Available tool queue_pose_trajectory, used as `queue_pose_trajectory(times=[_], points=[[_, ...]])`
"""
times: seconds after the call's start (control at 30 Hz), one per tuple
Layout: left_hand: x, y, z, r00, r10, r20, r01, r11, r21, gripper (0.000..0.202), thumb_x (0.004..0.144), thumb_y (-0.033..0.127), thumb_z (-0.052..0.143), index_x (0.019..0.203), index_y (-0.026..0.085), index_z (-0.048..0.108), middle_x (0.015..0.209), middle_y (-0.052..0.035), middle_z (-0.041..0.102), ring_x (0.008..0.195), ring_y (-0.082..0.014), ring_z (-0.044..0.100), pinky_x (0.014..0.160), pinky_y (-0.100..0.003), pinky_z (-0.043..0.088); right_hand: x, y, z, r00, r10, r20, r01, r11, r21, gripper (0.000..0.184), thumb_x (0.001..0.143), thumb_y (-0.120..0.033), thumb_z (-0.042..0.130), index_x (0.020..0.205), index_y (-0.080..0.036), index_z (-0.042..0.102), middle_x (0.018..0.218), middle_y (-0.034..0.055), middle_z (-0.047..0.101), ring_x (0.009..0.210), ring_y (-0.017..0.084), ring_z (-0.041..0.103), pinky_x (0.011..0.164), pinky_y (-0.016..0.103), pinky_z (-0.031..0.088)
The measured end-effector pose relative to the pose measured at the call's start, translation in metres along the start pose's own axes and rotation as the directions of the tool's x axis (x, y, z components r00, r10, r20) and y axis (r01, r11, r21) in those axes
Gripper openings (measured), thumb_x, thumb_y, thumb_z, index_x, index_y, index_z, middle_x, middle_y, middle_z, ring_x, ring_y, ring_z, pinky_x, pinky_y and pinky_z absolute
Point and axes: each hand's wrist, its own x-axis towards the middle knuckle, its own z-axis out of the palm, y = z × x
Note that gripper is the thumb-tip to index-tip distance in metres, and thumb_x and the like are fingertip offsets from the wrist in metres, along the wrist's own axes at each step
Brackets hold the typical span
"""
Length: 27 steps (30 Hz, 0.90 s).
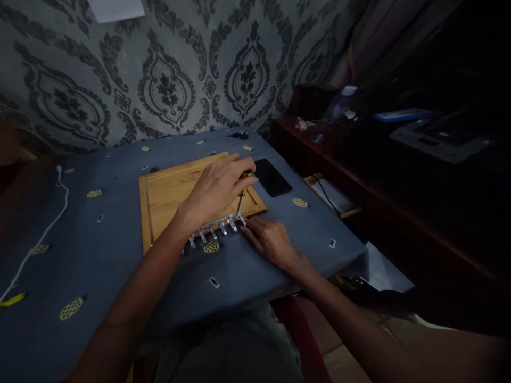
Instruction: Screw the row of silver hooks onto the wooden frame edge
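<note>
My left hand is closed around a small screwdriver with a yellow and black handle, its tip pointing down at the right end of a metal strip with several prongs. The strip lies along the near edge of a wooden board. My right hand rests on the blue cloth beside the strip's right end, fingers pressed against it and holding it in place.
A black phone lies right of the board. A white cable runs along the left of the blue tablecloth. A dark wooden shelf with clutter stands to the right. Patterned wallpaper is behind.
</note>
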Motion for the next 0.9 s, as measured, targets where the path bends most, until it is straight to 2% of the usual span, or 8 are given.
queue_pose_trajectory(times=[0.33,0.53,0.67,0.9], points=[[-0.0007,0.0004,-0.0033,1.0,-0.014,-0.022,0.013,0.999,-0.043,0.016,0.098,0.012,0.057,0.107,0.017,0.069,0.099,-0.0044,0.072,0.091,-0.0188,0.065,0.087,-0.033,0.049,-0.0006,-0.0008,0.0007,1.0,0.008,-0.016,-0.008,1.0,0.018,0.04,0.11,-0.039,0.04,0.119,-0.018,0.073,0.082,0.0064,0.072,0.075,0.018,0.067,0.064,0.027,0.035],[-0.0002,0.0006,-0.005,1.0,-0.019,0.007,0.019,0.998,-0.064,0.014,0.099,0.016,0.057,0.107,0.018,0.068,0.1,-0.0041,0.072,0.091,-0.0188,0.065,0.089,-0.035,0.051,-0.0008,0.0009,0.0027,1.0,0.009,-0.01,-0.009,1.0,0.013,0.042,0.11,-0.041,0.039,0.118,-0.019,0.073,0.082,0.0065,0.073,0.075,0.018,0.067,0.063,0.027,0.035],[0.0006,0.0,-0.0041,1.0,-0.012,-0.02,0.011,1.0,-0.022,0.008,0.098,0.021,0.063,0.102,0.018,0.07,0.095,-0.0039,0.07,0.091,-0.0204,0.065,0.086,-0.035,0.051,-0.001,0.0014,0.0021,1.0,0.014,-0.003,-0.014,1.0,0.016,0.045,0.111,-0.042,0.036,0.119,-0.019,0.074,0.083,0.0071,0.073,0.075,0.018,0.067,0.064,0.028,0.037],[0.0019,0.0017,-0.0056,0.999,-0.035,-0.037,0.033,0.999,-0.03,0.007,0.095,0.014,0.065,0.098,0.018,0.07,0.096,-0.0042,0.071,0.091,-0.0203,0.066,0.087,-0.035,0.052,-0.0007,0.0005,0.0016,1.0,0.019,-0.002,-0.019,1.0,0.013,0.044,0.11,-0.04,0.036,0.12,-0.02,0.074,0.081,0.0067,0.072,0.074,0.018,0.066,0.062,0.028,0.036]])
